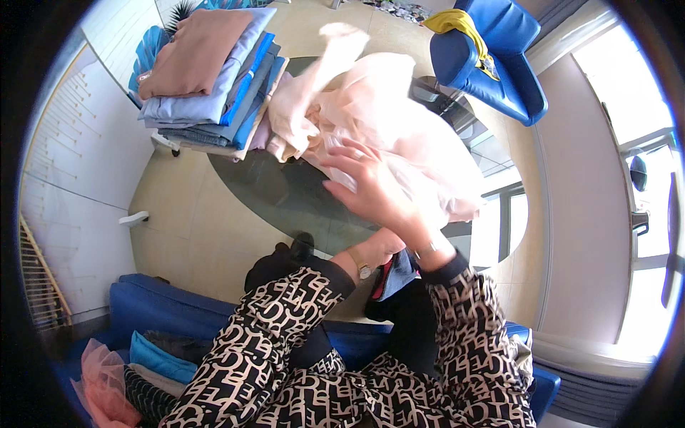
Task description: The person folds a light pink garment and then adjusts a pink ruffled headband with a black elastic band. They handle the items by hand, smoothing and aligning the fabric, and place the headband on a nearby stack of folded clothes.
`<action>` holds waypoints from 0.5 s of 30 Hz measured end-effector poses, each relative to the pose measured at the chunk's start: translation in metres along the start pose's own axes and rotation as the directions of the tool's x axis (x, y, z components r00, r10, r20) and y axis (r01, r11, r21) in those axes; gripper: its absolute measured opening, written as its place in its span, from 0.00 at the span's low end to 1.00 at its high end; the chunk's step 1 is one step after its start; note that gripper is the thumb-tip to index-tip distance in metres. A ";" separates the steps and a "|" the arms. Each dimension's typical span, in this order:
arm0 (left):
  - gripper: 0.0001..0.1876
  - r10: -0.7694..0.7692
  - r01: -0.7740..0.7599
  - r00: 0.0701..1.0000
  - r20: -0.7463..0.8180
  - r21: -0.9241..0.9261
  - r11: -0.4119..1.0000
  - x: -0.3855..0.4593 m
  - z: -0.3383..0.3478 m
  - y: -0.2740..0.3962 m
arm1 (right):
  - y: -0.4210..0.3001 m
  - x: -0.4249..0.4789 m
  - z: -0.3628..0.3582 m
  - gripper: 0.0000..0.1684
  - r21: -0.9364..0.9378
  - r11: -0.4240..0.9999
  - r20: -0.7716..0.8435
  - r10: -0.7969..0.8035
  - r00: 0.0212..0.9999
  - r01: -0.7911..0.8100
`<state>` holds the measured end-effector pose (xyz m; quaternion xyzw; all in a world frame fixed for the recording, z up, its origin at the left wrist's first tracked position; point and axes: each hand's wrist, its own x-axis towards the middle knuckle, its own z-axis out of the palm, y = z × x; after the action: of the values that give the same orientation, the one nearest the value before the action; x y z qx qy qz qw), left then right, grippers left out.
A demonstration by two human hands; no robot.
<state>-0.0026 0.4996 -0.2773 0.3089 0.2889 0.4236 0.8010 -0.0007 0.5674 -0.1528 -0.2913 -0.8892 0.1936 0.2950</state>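
Observation:
A pale pink garment (390,117) of thin, partly sheer cloth lies bunched across the glass table (257,182). Over its near part is my right hand (369,179), a ring on one finger, thumb and fingers apart against the cloth. My left hand (389,245) is crossed beneath my right wrist at the garment's near edge; its fingers are hidden, so any grip is unseen. A long, blurred pale strip of the garment (337,59), perhaps a sleeve, stretches toward the far side. Left of it stands a stack of folded clothes (198,59) with a brown piece on top.
A blue armchair (503,69) with a yellow cloth (460,24) over it stands at the far right. Below me is a blue sofa (171,299); cushions or cloths (160,356) and coral tulle (101,382) lie at its left. White cabinets (80,176) border the left.

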 end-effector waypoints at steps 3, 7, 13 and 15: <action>0.20 -0.062 0.065 0.997 0.050 -0.058 0.996 -0.001 0.006 0.011 | 0.000 -0.068 -0.029 0.19 -0.128 0.950 -0.198 0.258 0.946 -0.285; 0.19 0.011 -0.010 0.997 0.080 -0.008 1.000 0.006 0.020 0.012 | 0.022 -0.175 -0.047 0.09 0.357 0.580 -0.542 0.767 0.343 -0.732; 0.10 -0.156 0.178 0.966 0.206 -0.093 0.980 0.002 0.033 0.012 | 0.022 -0.197 -0.031 0.27 0.971 -0.155 0.193 0.958 0.212 -0.182; 0.10 -0.181 0.182 0.941 0.286 0.024 0.983 0.001 0.045 0.015 | 0.039 -0.223 -0.025 0.31 0.970 -0.229 0.241 0.941 0.239 -0.077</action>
<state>0.0228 0.4961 -0.2376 0.3380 0.1964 0.2991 0.8705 0.1771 0.4606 -0.2461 -0.4859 -0.0822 0.6770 0.5465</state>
